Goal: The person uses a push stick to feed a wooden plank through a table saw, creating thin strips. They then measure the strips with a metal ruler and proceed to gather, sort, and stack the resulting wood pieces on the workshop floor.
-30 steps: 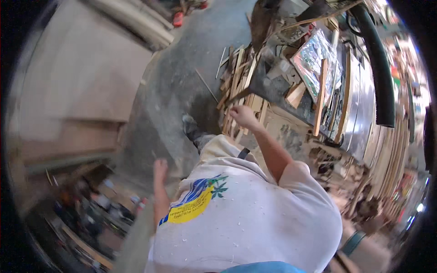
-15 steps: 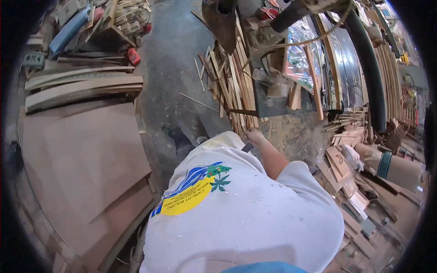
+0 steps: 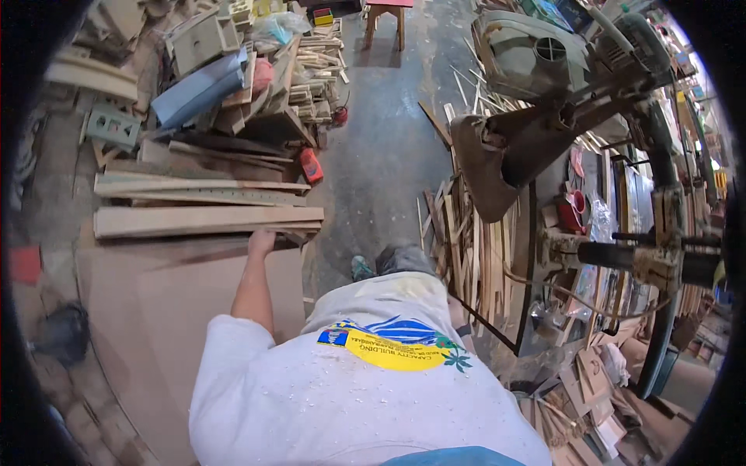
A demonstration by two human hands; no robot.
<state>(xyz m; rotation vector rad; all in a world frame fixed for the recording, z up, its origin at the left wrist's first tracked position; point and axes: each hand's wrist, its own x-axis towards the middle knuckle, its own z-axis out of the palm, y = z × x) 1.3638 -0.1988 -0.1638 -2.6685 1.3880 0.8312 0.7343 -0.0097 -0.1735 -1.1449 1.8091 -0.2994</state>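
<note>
My left hand (image 3: 263, 239) reaches forward at the end of my bare left forearm. It is at the near edge of a stack of long pale wooden boards (image 3: 202, 223), close to their right ends. The fingers blur into the board edge, so I cannot make out whether they grip it. Under the forearm lies a broad flat brown panel (image 3: 155, 303). On the other side, a sliver of skin of my right hand or arm (image 3: 458, 311) shows beside my white shirt. Its fingers are hidden, and what it touches cannot be seen.
A rusty machine (image 3: 505, 155) with thick arms and a hanging cord stands at the front right. Thin wood strips (image 3: 474, 256) lie beneath it. A red container (image 3: 311, 165) sits past the boards. Wood offcuts (image 3: 583, 380) are heaped at the lower right. A stool (image 3: 385, 27) stands far ahead.
My view has swung left and up, bringing the stool and more of the machine into sight. My left hand has appeared at the boards. My right hand, visible earlier near the strips, is now mostly hidden.
</note>
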